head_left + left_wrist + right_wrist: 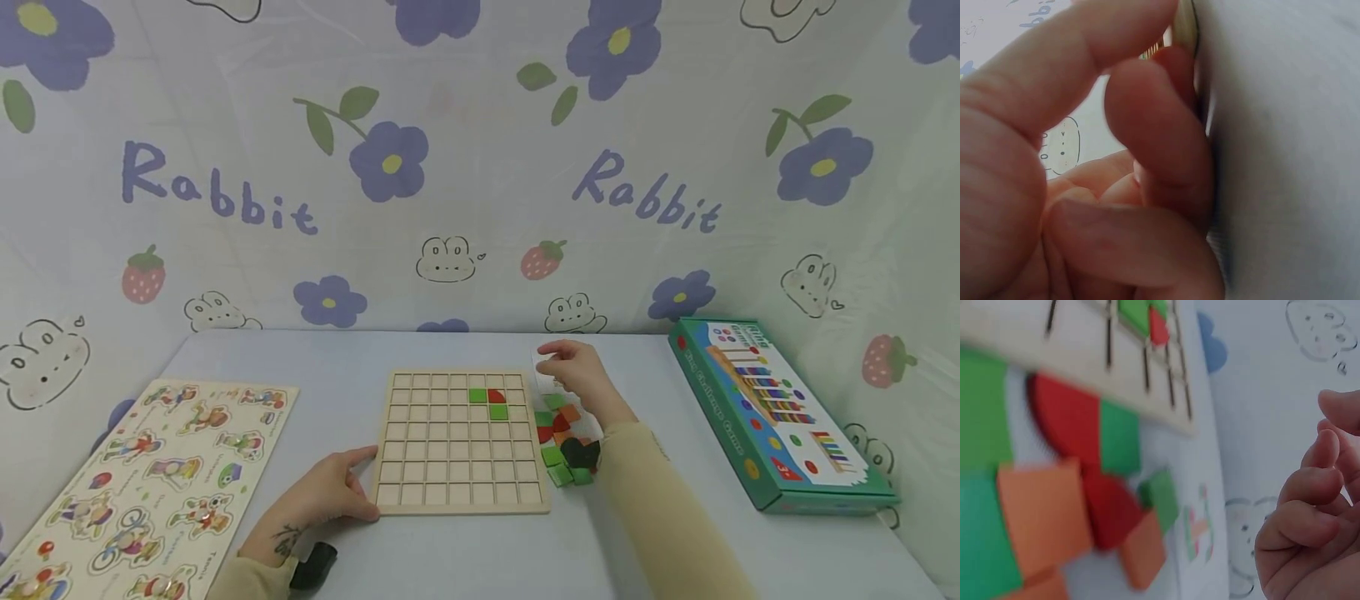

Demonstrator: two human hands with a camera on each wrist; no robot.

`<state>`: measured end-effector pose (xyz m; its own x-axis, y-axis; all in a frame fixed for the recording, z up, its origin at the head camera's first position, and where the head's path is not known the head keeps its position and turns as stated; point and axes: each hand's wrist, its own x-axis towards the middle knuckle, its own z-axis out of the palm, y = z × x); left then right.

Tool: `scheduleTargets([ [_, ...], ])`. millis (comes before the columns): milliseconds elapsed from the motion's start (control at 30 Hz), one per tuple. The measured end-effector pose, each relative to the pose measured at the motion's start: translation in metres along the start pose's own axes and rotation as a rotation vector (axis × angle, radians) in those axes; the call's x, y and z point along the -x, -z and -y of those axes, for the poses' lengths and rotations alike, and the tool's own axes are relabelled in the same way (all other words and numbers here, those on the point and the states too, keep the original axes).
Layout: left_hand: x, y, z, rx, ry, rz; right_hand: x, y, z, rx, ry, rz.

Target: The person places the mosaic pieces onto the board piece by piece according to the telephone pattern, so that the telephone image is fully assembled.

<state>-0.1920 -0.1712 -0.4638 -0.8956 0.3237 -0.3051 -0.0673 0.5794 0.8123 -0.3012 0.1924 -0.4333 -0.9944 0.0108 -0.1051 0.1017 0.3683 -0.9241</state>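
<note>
A wooden grid board [450, 450] lies flat on the table. Two green square tiles [477, 396] and a red tile with a rounded edge [496, 397] sit in its upper right cells. My left hand [322, 492] touches the board's left edge, thumb at the near corner and index finger farther up; its other fingers curl in the left wrist view. Above the board's right side hovers my right hand [588, 379], fingers loosely bent, with nothing visible between them. Below it lie several loose green, red and orange tiles [1044, 515], beside a white card [1199, 528] with coloured shapes.
On the left lies a puzzle board [172, 471] with cartoon animal pictures. A green game box [780, 417] stands at the right. Behind the white table [465, 554] hangs a curtain [480, 208] printed with flowers and rabbits.
</note>
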Motion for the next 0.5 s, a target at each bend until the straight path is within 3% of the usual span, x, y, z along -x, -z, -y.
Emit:
scheduleTargets([
  [233, 0.000, 0.000, 0.001, -0.003, -0.017, 0.010, -0.001, 0.017, -0.030, 0.184, -0.101, -0.011],
  [500, 0.001, 0.000, 0.000, 0.000, -0.016, 0.007, -0.001, 0.018, -0.044, 0.346, -0.180, 0.034],
])
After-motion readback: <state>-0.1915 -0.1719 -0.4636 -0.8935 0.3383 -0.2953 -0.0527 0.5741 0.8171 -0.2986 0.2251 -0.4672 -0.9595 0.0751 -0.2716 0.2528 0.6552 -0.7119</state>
